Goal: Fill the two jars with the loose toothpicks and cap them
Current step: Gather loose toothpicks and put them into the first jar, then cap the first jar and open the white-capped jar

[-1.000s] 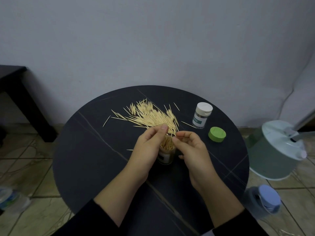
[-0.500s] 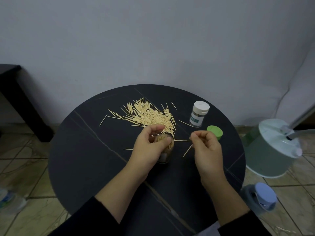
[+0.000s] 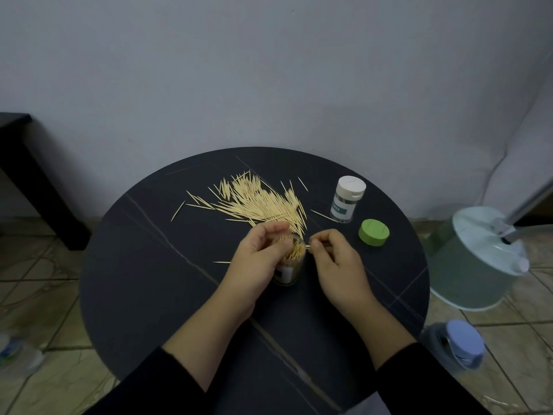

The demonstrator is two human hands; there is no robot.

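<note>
The round dark bench (image 3: 143, 280) is carrying everything. The pile of loose toothpicks (image 3: 257, 202) is lying across its far half, just beyond the hands. The left hand (image 3: 254, 265) is curling round the open jar (image 3: 288, 272), which is standing mid-bench, packed nearly to its mouth. The right hand (image 3: 338, 262) is hovering just right of that mouth, thumb and fingertips pinching. A white-capped second jar (image 3: 347, 202) is standing far right, and the green cap (image 3: 374, 232) is lying nearer the right hand. The pinched toothpick (image 3: 308, 244) is lying level, pointing left at the jar, so it probably needs tipping upright to go in.
</note>
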